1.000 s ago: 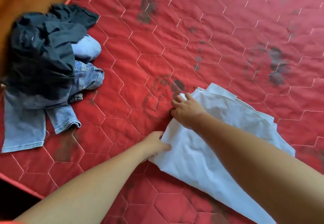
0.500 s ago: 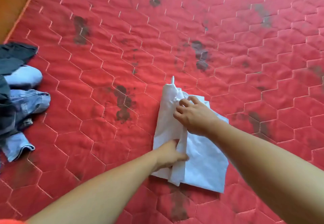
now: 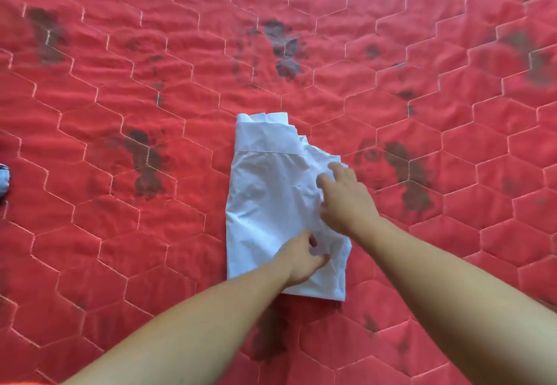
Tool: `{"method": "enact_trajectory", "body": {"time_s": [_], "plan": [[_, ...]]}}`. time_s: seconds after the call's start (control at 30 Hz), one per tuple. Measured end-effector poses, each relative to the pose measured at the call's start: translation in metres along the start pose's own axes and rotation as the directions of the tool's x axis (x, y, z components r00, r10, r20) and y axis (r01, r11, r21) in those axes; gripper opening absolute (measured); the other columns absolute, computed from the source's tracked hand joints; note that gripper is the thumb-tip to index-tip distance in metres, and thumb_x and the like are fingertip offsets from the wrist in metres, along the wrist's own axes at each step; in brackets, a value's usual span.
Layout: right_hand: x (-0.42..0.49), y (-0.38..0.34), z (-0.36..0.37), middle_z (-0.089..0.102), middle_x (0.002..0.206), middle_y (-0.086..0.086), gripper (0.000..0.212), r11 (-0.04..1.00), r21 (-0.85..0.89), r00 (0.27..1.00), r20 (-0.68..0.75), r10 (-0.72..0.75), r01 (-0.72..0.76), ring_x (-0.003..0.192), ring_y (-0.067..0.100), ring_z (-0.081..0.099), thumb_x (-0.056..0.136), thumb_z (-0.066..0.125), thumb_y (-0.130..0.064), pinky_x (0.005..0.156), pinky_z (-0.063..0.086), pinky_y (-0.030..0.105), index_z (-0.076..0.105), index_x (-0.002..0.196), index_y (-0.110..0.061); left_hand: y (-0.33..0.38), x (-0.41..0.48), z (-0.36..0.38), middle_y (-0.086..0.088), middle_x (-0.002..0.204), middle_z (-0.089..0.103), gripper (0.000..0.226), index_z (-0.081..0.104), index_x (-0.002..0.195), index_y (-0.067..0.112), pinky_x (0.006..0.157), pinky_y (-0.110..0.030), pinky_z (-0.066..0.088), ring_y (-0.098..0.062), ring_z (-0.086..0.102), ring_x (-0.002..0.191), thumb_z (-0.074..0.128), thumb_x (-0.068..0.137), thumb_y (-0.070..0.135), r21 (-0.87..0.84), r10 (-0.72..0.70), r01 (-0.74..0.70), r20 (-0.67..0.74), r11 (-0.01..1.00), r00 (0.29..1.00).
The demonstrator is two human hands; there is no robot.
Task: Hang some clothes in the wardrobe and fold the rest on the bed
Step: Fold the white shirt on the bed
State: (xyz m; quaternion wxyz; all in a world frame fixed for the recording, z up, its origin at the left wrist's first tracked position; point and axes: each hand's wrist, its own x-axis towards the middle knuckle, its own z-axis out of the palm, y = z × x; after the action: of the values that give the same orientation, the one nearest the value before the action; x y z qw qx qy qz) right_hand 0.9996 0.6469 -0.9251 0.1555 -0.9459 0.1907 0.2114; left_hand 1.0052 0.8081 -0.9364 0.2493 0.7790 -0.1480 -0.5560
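A white garment [image 3: 271,204] lies folded into a narrow upright strip on the red quilted bed [image 3: 150,234], near the middle of the view. My left hand [image 3: 301,259] rests on its lower right part, with thumb and fingers pinched on a fold of the cloth. My right hand [image 3: 346,198] lies flat on the garment's right edge, fingers spread and pressing down. The garment's top end shows several stacked layers.
The bed cover carries dark stains [image 3: 147,167] left and right of the garment. A scrap of pale denim [image 3: 3,178] pokes in at the far left edge. The wardrobe is out of view.
The garment's left flap has been laid over, and the cloth now lies flatter and narrower. My right hand slid to the right edge. The view shifted right, so the clothes pile left the frame.
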Motion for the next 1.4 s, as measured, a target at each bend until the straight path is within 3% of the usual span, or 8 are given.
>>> {"method": "enact_trajectory", "body": {"time_s": [0.13, 0.27, 0.5, 0.73, 0.97, 1.1, 1.3, 1.4], "plan": [[0.014, -0.021, -0.007, 0.033, 0.134, 0.012, 0.061, 0.543, 0.759, 0.870, 0.061, 0.490, -0.360, 0.109, 0.033, 0.048, 0.087, 0.064, -0.023, 0.088, 0.047, 0.041, 0.035, 0.140, -0.014, -0.009, 0.005, -0.006, 0.003, 0.099, 0.060, 0.043, 0.048, 0.113, 0.020, 0.081, -0.036, 0.052, -0.021, 0.060, 0.087, 0.067, 0.088, 0.049, 0.070, -0.030, 0.033, -0.038, 0.997, 0.999], [0.028, -0.027, -0.007, 0.053, 0.109, 0.003, 0.060, 0.151, 0.901, 0.829, 0.295, 0.474, -0.407, 0.101, 0.027, 0.058, 0.082, 0.078, -0.031, 0.070, 0.044, 0.032, 0.043, 0.127, -0.009, -0.002, 0.008, 0.002, 0.001, 0.106, 0.063, 0.070, 0.043, 0.123, 0.018, 0.078, -0.038, 0.053, -0.025, 0.064, 0.095, 0.062, 0.080, 0.070, 0.177, 0.029, -0.001, -0.154, 0.984, 0.988], [0.044, -0.031, 0.006, 0.053, 0.070, 0.005, 0.025, 0.544, 0.753, 0.921, 0.219, 0.323, -0.370, 0.064, 0.023, 0.054, 0.076, 0.076, -0.020, 0.057, 0.045, 0.046, 0.055, 0.075, -0.007, 0.003, 0.021, 0.028, -0.010, 0.114, 0.055, 0.065, 0.018, 0.154, 0.030, 0.059, -0.037, 0.036, -0.032, 0.063, 0.088, 0.050, 0.098, 0.040, 0.768, 0.438, -0.328, 0.069, 0.550, 0.896], [0.038, -0.024, -0.007, 0.057, 0.070, 0.010, 0.036, 0.618, 0.733, 0.955, 0.160, 0.248, -0.283, 0.064, 0.023, 0.056, 0.077, 0.064, -0.022, 0.059, 0.051, 0.050, 0.060, 0.086, 0.013, -0.003, 0.020, 0.017, -0.004, 0.125, 0.060, 0.084, 0.057, 0.128, 0.024, 0.081, -0.031, 0.035, -0.029, 0.057, 0.112, 0.009, 0.074, 0.066, 0.478, 0.215, -0.260, 0.147, 0.839, 0.966], [0.013, 0.010, -0.022, 0.066, 0.096, 0.011, 0.003, 0.776, 0.564, 0.959, 0.147, 0.243, -0.283, 0.094, 0.035, 0.060, 0.090, 0.059, -0.014, 0.068, 0.036, 0.034, 0.059, 0.091, -0.011, 0.031, -0.004, 0.027, -0.009, 0.117, 0.062, 0.035, 0.052, 0.133, 0.023, 0.070, -0.041, 0.049, -0.036, 0.063, 0.099, 0.047, 0.099, 0.027, 0.566, 0.520, -0.559, 0.249, 0.607, 0.817], [0.015, 0.027, -0.005, 0.057, 0.128, 0.023, 0.061, 0.836, 0.407, 0.925, 0.256, 0.282, -0.368, 0.114, 0.042, 0.056, 0.087, 0.063, -0.025, 0.092, 0.048, 0.043, 0.039, 0.140, -0.006, 0.008, 0.007, 0.027, -0.003, 0.133, 0.050, 0.078, 0.016, 0.156, 0.039, 0.078, -0.044, 0.051, -0.033, 0.059, 0.109, 0.061, 0.093, 0.028, 0.605, 0.383, -0.511, 0.340, 0.611, 0.859], [0.037, 0.013, -0.013, 0.037, 0.139, 0.024, 0.080, 0.848, 0.353, 0.917, 0.115, 0.381, -0.396, 0.129, 0.046, 0.038, 0.082, 0.074, -0.048, 0.104, 0.039, 0.052, 0.034, 0.141, -0.011, -0.037, 0.010, -0.026, -0.005, 0.114, 0.051, 0.066, 0.048, 0.139, 0.023, 0.084, -0.050, 0.052, -0.029, 0.055, 0.103, 0.073, 0.078, 0.023, 0.633, 0.611, -0.348, -0.256, 0.692, 0.749], [0.045, 0.008, -0.023, 0.055, 0.125, 0.018, 0.064, 0.767, 0.489, 0.909, 0.202, 0.364, -0.416, 0.115, 0.039, 0.055, 0.083, 0.074, -0.039, 0.095, 0.049, 0.045, 0.045, 0.131, -0.008, -0.051, 0.014, -0.058, -0.003, 0.131, 0.038, 0.072, 0.037, 0.140, 0.031, 0.101, -0.049, 0.042, -0.024, 0.040, 0.122, 0.073, 0.078, 0.029, 0.376, 0.241, 0.033, -0.656, 0.926, 0.715]]}}
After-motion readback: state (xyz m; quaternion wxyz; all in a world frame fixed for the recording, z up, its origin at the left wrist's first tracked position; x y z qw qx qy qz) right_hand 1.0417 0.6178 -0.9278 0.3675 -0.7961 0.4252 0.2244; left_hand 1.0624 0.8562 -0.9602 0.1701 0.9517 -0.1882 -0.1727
